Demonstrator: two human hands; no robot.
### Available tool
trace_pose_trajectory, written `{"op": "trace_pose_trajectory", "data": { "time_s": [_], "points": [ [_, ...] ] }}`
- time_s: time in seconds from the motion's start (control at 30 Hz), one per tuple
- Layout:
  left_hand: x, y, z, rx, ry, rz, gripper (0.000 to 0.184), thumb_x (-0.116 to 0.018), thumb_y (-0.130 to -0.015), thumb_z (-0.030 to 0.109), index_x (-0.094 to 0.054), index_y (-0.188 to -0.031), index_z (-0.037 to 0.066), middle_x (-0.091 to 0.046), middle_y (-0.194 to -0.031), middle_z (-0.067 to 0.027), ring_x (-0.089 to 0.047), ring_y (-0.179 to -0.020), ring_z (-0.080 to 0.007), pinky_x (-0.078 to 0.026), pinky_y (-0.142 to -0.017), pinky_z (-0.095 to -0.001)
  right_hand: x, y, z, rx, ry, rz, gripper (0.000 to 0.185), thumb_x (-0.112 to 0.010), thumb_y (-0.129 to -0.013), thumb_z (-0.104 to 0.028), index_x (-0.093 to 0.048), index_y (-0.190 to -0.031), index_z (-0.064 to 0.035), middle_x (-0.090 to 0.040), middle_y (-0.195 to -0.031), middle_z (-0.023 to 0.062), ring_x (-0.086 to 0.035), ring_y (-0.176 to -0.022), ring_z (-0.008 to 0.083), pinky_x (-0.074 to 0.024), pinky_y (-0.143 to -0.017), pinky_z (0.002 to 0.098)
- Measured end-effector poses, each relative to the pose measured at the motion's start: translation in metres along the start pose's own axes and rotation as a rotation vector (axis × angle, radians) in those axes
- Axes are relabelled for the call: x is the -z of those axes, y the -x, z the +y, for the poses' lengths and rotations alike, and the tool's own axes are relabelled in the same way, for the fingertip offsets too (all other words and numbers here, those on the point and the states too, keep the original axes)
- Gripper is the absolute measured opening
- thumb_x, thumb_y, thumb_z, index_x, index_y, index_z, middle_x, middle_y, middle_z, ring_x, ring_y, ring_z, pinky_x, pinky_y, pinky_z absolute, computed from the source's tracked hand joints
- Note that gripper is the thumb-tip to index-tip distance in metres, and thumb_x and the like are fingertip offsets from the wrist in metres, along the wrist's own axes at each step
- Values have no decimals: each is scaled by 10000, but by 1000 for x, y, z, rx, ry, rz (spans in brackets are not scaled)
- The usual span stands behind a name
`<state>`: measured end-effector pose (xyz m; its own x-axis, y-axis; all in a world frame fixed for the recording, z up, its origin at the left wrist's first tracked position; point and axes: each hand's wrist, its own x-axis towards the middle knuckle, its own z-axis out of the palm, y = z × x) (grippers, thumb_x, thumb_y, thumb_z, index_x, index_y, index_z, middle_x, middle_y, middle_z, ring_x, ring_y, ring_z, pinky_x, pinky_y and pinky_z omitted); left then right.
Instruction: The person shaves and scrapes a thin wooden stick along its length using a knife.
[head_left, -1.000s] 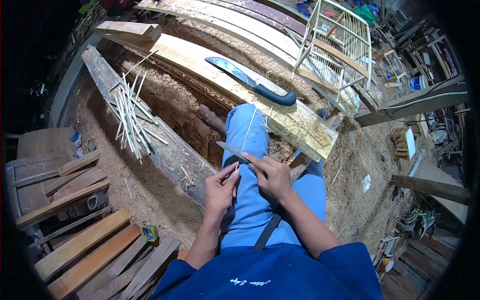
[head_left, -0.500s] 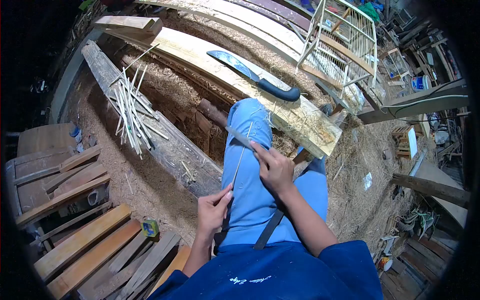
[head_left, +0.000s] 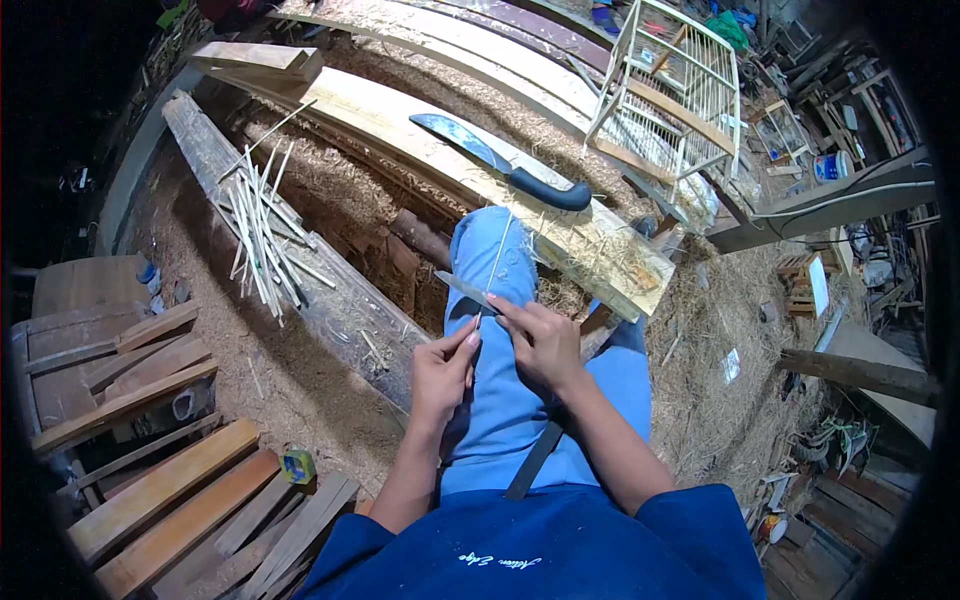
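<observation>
My left hand [head_left: 443, 376] pinches the lower end of a thin wooden stick [head_left: 501, 246] over my raised knee. The stick points up and away, its far end near the plank. My right hand [head_left: 540, 346] is closed round a small knife [head_left: 462, 288], its handle mostly hidden by the fingers. The blade lies across the stick and points left, just above my left fingertips. The two hands are close together, almost touching. Beyond the knee, a large knife with a black handle [head_left: 548, 188] rests on a pale plank [head_left: 360, 100].
On a weathered board [head_left: 355, 292] to the left lies a pile of thin sticks [head_left: 262, 240]. A wooden birdcage [head_left: 665, 100] stands at the far right of the plank. A yellow tape measure [head_left: 298, 466] sits by cut boards [head_left: 190, 500] at lower left. Shavings cover the ground.
My left hand has moved up and right along the leg, close to the right hand. More of the stick now reaches past the blade. The right hand has shifted slightly down.
</observation>
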<state>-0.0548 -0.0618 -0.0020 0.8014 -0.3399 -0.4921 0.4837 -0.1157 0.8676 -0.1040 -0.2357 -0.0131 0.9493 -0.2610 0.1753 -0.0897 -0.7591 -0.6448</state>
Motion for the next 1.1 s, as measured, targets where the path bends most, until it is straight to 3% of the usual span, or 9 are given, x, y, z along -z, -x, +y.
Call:
{"op": "trace_pose_trajectory", "data": {
  "time_s": [0.33,0.4,0.53,0.73,0.8,1.0,1.1],
  "points": [
    [42,54,-17,158,13,-10,287,-669,-983,92,-697,-1254,3,-628,-701,33,-417,-481,-16,-324,-442,-206,-11,-6,7,-110,-1,46,313,-691,-935,-281,-727,-1243,-321,-598,-701,78,-633,-598,303,-482,-531,442],
    [51,71,-19,167,5,-17,280,-664,-983,84,-699,-1245,-8,-639,-708,22,-416,-476,-15,-316,-437,-205,-11,-6,7,-92,-10,72,357,-711,-916,-216,-720,-1265,-288,-583,-688,79,-607,-581,287,-467,-535,428],
    [64,88,-18,183,68,-5,267,-656,-985,69,-703,-1233,-20,-624,-686,29,-415,-465,-13,-309,-429,-204,-11,-7,5,-106,7,65,360,-711,-917,-222,-717,-1270,-293,-586,-687,83,-610,-585,290,-467,-536,429],
    [49,75,-17,165,120,-12,285,-659,-978,58,-686,-1244,-38,-679,-735,-11,-420,-450,-28,-313,-409,-206,-6,-11,4,-127,19,78,352,-708,-917,-214,-720,-1262,-286,-601,-699,94,-623,-601,304,-476,-548,435],
    [35,59,-12,151,92,0,290,-648,-999,96,-687,-1266,-12,-601,-698,40,-414,-475,-15,-318,-430,-204,-2,-11,3,-58,-37,20,348,-705,-914,-196,-724,-1254,-267,-607,-703,102,-629,-609,308,-486,-561,437],
    [0,-7,6,78,55,-4,293,-658,-998,111,-692,-1274,22,-596,-706,47,-416,-480,-13,-328,-434,-204,1,-4,0,-37,-91,1,336,-709,-905,-182,-737,-1235,-241,-601,-686,106,-633,-615,305,-491,-568,426],
    [-1,-11,4,81,79,-11,287,-661,-996,109,-696,-1269,25,-609,-722,43,-416,-480,-13,-327,-434,-204,-5,-3,4,-63,-54,25,320,-699,-916,-225,-736,-1229,-278,-592,-684,88,-633,-601,297,-488,-546,434]
  ]
}}
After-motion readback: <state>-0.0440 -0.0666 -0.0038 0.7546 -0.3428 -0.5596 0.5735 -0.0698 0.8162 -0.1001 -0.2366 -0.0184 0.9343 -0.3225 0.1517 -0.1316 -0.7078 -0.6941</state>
